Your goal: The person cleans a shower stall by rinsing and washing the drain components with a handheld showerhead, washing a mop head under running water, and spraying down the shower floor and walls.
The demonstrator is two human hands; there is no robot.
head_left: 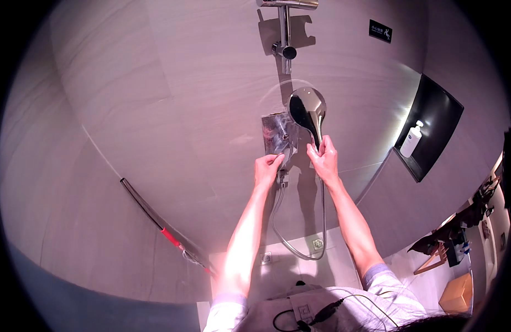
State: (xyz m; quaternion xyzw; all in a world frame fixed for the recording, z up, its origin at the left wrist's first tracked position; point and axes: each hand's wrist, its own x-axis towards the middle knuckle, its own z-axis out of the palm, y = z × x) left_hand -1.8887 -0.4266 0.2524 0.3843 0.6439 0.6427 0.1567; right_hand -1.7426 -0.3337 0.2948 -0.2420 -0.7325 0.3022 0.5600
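Note:
My right hand (325,159) is wrapped round the handle of a chrome hand shower head (309,108), held upright in front of the wall. A metal shower hose (277,221) loops down from the handle and back up to an outlet on the wall. My left hand (268,169) is pinched closed at the lower edge of a shiny rectangular shower control plate (272,133). Whatever lies between its fingertips is too small to make out. The hose's wall fitting (283,178) sits just below that hand.
Above hangs a chrome shower bar with a holder (288,52). A lit niche on the right holds a white pump bottle (411,139). A black squeegee with a red handle section (171,238) leans at left. Two floor drains (318,244) and a brown box (456,293) are lower down.

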